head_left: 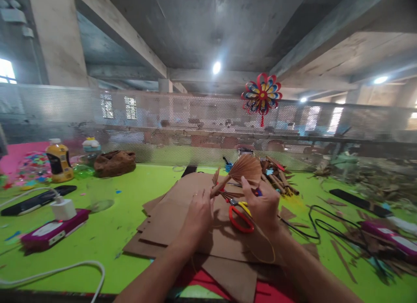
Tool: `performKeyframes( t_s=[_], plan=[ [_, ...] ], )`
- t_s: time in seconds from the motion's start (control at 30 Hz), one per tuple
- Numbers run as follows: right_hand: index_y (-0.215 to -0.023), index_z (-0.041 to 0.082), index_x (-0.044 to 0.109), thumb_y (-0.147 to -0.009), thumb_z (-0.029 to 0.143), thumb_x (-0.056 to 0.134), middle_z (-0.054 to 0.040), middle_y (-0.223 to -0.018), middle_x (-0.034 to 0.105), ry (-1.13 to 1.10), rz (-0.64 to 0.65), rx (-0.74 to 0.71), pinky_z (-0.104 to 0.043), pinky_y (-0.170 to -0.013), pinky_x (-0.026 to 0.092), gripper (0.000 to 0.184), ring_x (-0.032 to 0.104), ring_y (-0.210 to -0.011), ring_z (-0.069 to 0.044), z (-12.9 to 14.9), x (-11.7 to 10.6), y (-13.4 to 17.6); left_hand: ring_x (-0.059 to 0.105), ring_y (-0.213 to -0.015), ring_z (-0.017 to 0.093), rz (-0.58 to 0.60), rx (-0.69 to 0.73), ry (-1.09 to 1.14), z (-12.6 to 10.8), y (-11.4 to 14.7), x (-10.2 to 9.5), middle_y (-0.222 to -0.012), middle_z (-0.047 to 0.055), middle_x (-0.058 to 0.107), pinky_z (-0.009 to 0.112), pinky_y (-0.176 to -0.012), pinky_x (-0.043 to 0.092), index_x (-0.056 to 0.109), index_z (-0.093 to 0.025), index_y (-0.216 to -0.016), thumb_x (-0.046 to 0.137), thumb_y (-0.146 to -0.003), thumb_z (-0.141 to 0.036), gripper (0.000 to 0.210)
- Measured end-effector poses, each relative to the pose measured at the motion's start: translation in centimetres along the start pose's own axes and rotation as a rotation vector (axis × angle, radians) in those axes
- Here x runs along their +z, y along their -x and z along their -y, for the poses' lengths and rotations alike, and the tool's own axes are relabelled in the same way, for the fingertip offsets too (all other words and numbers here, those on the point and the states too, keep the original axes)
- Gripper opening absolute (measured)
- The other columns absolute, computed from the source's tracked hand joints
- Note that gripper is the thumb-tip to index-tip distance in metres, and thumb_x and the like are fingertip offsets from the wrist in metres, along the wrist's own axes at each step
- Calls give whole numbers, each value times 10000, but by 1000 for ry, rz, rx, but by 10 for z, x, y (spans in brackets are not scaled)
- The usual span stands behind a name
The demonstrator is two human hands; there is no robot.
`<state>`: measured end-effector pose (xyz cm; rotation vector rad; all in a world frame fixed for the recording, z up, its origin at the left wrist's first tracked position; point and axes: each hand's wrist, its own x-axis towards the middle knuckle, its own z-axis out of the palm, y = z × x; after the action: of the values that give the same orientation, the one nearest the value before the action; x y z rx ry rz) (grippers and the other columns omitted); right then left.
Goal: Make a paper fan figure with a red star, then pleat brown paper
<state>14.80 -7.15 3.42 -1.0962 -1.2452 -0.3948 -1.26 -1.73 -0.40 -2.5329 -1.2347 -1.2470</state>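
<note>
My left hand (pixel 200 209) is closed around the rolled stem of a brown paper piece, which opens into a pleated paper fan (pixel 249 168) at its upper right end. My right hand (pixel 265 203) is curled at the fan's lower edge, with the thumb near the pleats. A small dark blue piece (pixel 258 192) shows by its fingers; what the hand grips is mostly hidden. Scissors with red and yellow handles (pixel 241 222) lie beneath, beside the right hand. Thin yellowish thread (pixel 273 255) loops below it. Stacked brown paper sheets (pixel 176 220) lie under both hands.
Rolled brown paper pieces (pixel 283 181) are heaped behind the right hand. A black cable (pixel 314 222) crosses the green table (pixel 130 216). At left stand a purple power strip (pixel 55 229), a clear cup (pixel 100 196) and a yellow bottle (pixel 59 162). Paper scraps (pixel 374 177) cover the right side.
</note>
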Motion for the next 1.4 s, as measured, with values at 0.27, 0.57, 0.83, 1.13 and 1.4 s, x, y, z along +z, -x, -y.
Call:
performKeyframes(
  t_s=[0.27, 0.57, 0.83, 1.13, 1.4],
  plan=[
    [-819, 179, 653, -816, 201, 557, -75, -760, 664, 168, 46, -361, -359, -771, 455, 99, 602, -791, -211, 4, 5, 16, 496, -1019, 253, 7, -27, 43, -9, 3, 0, -1050, 137, 562, 419, -918, 383, 500, -120, -1143, 358, -876, -157, 305],
    [-778, 161, 582, -803, 334, 599, -87, -774, 592, 112, 66, -310, -354, -727, 457, 175, 552, -784, -213, 6, -2, 3, 557, -874, 230, 50, -165, 349, 3, 0, 1, -916, 106, 612, 363, -797, 410, 595, -146, -970, 451, -845, -266, 226],
    [-794, 123, 650, -817, 536, 469, -66, -679, 618, -218, -15, 324, -309, -598, 467, 451, 569, -614, -179, -27, -5, -24, 463, -462, 78, 121, -574, 1263, -3, -10, -6, -575, -28, 543, 179, -458, 342, 503, -167, -861, 588, -783, -343, 211],
    [-637, 119, 608, -797, 542, 496, -38, -577, 577, -412, 611, 414, -254, -544, 400, 466, 514, -547, -143, -27, 26, 6, 562, -563, 78, 166, -622, 1685, 0, -10, -15, -700, 24, 626, 171, -529, 451, 546, -146, -849, 620, -798, -276, 158],
    [-690, 117, 630, -846, 492, 455, -26, -615, 573, -370, 812, 327, -243, -551, 360, 443, 501, -596, -138, -22, 35, 28, 588, -569, 99, 44, -747, 1686, -5, -12, -18, -637, 13, 616, 193, -568, 493, 575, -128, -754, 740, -673, -228, 210]
  ],
)
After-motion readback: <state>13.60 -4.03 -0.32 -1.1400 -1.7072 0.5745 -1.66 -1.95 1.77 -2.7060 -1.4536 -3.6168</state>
